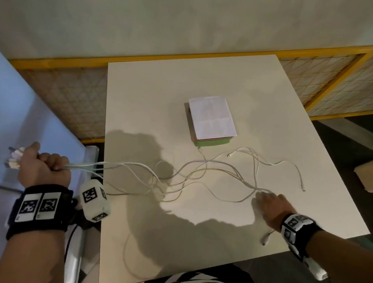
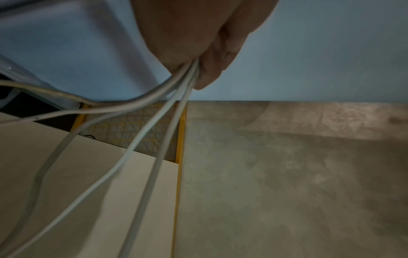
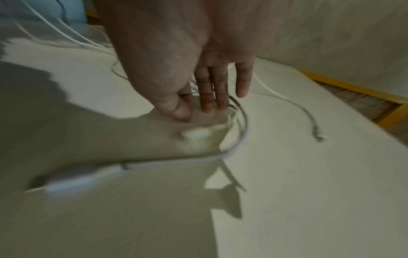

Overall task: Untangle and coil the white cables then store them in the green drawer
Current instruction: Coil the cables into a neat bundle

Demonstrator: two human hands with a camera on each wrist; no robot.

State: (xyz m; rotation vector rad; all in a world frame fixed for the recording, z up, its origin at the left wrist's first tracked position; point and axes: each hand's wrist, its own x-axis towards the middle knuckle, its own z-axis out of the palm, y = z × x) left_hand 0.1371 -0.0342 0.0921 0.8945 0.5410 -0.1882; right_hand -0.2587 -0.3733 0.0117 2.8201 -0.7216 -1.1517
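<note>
Thin white cables [image 1: 202, 175], about five strands, exact count unclear in the tangle; sprawled across the middle of the pale rectangular desk [image 1: 138, 104]; left hand [image 1: 44, 168] clenched round their plug ends, held off the desk's left edge; strands fan out from the fist [image 2: 194, 52]; right hand [image 1: 273, 203] with fingers [image 3: 220, 90] straight, pressing on strands near the right edge; one small green drawer box [image 1: 213, 142], white paper sheet [image 1: 212, 117] on top, just behind the tangle; far-left and near part of desk bare.
</note>
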